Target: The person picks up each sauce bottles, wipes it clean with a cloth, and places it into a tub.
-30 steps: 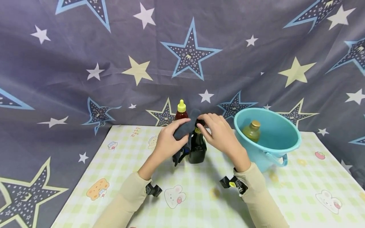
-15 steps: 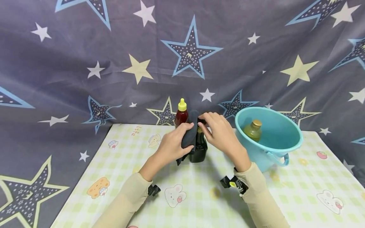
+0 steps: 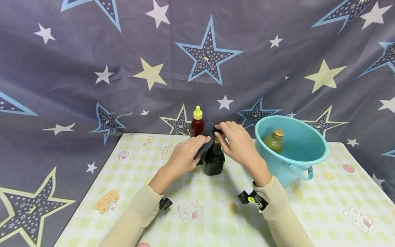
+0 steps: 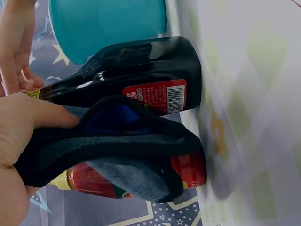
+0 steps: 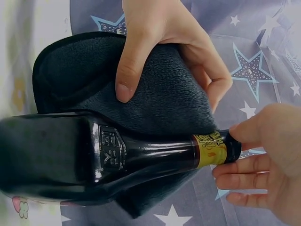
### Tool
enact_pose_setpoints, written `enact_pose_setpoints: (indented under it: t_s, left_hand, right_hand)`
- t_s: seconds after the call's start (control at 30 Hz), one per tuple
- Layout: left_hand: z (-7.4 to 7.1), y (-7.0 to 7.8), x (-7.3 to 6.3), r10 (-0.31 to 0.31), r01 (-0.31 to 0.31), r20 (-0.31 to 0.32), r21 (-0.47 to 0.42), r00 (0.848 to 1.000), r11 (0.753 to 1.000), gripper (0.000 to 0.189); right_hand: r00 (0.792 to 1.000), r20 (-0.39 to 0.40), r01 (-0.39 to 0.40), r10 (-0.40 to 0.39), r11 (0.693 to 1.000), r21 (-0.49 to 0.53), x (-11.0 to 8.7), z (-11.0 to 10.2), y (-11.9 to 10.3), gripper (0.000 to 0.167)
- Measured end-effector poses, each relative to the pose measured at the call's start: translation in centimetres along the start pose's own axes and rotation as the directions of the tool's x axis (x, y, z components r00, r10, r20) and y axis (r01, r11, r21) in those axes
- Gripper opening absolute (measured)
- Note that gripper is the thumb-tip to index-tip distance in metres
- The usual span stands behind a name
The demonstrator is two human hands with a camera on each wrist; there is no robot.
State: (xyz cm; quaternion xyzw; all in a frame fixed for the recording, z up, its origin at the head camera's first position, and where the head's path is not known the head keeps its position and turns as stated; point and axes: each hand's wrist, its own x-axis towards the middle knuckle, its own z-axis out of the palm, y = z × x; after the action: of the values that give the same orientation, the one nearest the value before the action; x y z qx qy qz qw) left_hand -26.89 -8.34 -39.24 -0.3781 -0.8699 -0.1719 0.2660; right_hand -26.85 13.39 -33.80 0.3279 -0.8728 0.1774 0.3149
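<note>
While right hand [image 3: 239,145] pinches the upright sauce bottle [image 3: 215,163] up top, left hand [image 3: 185,154] grips fleecy cloth [image 5: 164,89] just frame-left, maybe touching.

The tablecloth [image 3: 123,185] reads "Life"; dark bottle [image 4: 141,66] bears barcode [image 4: 176,98].

A starry curtain [image 3: 182,91] and cartoon tablecloth [image 3: 216,212] suggest a homelike tabletop set-up.

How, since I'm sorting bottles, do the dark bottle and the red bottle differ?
The dark bottle looks nearly black; the red bottle is deep red. The right hand pinches the dark bottle's top, while the red bottle's yellow cap stands free. Both stand upright on the table.
</note>
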Motion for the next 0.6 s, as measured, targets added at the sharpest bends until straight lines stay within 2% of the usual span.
enact_pose_setpoints:
  t_s: [0.37,0.6]
  left_hand:
    - [-0.42,-0.06,-0.09,-0.069,0.071,0.111,-0.013,0.991,0.997,0.063]
    - [-0.18,-0.27,-0.18,-0.087,0.085,0.177,0.018,0.98,0.996,0.061]
  right_hand:
    - [0.999,-0.029,0.018,-0.019,0.999,-0.03,-0.04,0.14,-0.33,0.015]
    - [0.999,-0.031,0.017,-0.019,0.999,-0.035,-0.05,0.2,-0.37,0.015]
